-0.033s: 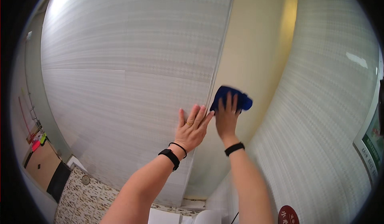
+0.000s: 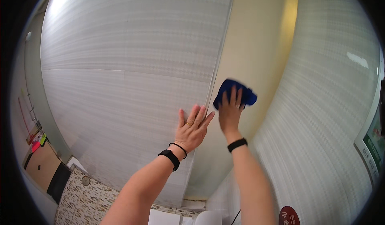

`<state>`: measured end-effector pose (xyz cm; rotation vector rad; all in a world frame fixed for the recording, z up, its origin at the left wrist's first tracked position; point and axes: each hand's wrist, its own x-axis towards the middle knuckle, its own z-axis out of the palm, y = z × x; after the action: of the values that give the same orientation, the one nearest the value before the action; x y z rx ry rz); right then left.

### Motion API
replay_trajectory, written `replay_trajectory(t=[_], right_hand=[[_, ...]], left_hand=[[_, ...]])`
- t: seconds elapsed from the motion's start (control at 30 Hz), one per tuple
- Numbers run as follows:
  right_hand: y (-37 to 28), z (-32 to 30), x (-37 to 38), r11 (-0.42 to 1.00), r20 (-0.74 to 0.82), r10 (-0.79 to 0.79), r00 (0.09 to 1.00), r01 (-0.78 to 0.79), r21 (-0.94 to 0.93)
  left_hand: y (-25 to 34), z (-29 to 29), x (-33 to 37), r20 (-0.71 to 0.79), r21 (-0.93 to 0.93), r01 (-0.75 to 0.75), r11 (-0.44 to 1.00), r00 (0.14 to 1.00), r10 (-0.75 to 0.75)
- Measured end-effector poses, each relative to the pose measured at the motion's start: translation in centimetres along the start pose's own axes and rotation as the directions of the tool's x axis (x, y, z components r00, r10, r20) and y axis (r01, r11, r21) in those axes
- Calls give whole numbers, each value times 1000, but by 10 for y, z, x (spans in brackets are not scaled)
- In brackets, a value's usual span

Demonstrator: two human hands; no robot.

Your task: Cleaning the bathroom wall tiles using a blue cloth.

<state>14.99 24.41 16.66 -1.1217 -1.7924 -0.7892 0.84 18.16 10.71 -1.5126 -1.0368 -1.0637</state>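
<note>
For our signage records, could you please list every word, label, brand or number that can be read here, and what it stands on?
Dark red rounded sign, bottom edge: pale characters, the larger ones legible but cut off by the picture's edge; I won't copy the wording.
Green-and-white poster, right edge: rows of small characters, too small to read reliably.
Blue cloth under the right hand: no lettering shows.

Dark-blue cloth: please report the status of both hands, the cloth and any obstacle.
Right hand spread over dark-blue cloth, at cream wall strip. Left hand open against gray textured panel. Nothing seen blocking the cloth.
</note>
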Motion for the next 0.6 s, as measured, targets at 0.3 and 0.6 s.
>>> replay_trajectory(t=[0.3,0.6], right_hand=[[19,-35,75,999,-174,-10,985,1,-50],[28,2,-19,999,-9,0,1000,0,-52]], left_hand=[[1,-8,6,16,0,13,1000,1000,-13],[2,-3,3,0,-18,19,1000,1000,-19]])
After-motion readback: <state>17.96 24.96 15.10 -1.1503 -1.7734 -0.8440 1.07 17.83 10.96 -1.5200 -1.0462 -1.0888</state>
